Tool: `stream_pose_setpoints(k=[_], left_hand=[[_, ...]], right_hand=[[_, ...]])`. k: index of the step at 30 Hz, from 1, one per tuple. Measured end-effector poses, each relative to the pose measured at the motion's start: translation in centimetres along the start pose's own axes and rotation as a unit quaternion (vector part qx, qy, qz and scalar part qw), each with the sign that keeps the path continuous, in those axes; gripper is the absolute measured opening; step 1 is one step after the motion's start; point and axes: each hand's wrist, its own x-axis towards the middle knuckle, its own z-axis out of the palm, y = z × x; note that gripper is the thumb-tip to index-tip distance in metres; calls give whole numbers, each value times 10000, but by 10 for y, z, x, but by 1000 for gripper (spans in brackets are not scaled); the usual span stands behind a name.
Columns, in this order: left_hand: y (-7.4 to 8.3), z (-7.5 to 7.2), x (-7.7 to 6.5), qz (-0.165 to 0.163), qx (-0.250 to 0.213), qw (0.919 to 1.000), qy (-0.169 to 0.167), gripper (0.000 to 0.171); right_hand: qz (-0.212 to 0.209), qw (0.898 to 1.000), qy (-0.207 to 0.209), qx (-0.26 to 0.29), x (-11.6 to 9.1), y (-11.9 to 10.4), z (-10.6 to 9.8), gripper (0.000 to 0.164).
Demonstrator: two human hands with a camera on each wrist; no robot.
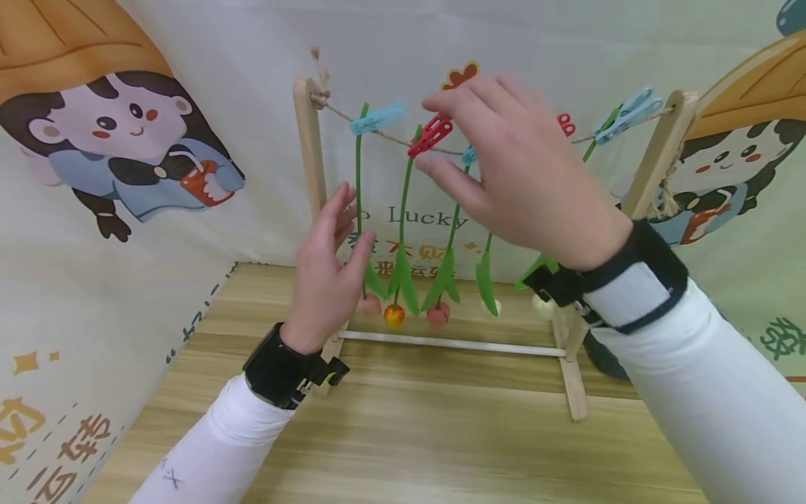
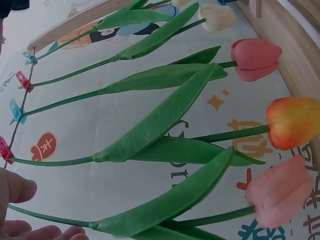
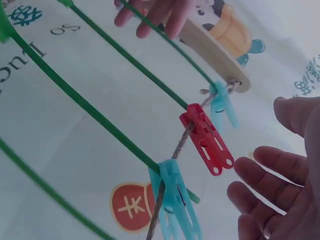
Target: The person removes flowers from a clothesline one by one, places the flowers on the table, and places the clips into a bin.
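Artificial tulips hang heads-down from a twine line, each stem clipped by a plastic clothespin. My right hand (image 1: 525, 157) is beside the red clothespin (image 3: 206, 140), thumb and fingers spread apart with nothing between them. That pin grips the stem of the orange-yellow tulip (image 2: 292, 122). My left hand (image 1: 324, 273) is next to the stem of the pale pink tulip (image 2: 280, 190), fingers extended and thumb apart. A light blue clothespin (image 1: 378, 117) clips this stem at the left end of the line. Another blue clothespin (image 3: 175, 195) is partly hidden behind my right hand in the head view.
The twine runs between two wooden posts (image 1: 658, 157) of a rack standing on a wood-grain table (image 1: 441, 434). A white rod (image 1: 450, 343) joins its feet. Behind hangs a printed cloth (image 1: 252, 42). A dark round object (image 1: 604, 357) sits by the right foot.
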Motion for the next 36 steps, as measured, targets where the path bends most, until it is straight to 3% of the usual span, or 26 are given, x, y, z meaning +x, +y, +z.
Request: stream_pose_setpoints(k=[6,12,22,36], left_hand=[[-1,5,3,-119,38,9997,229,56],[-2,6,2,-134,157,9991,361,52],[-4,5,0,-94,140,9988,465,50],[4,-3,-6,-96,130,9989,440,50]], right_hand=[[726,9937,-851,-111,41,3,13,52],[1067,9866,-1231,77,59,0,22,41],[1084,9866,-1218,82,59,-2,25,32],[891,9953,-382,30,50,1,19,25]])
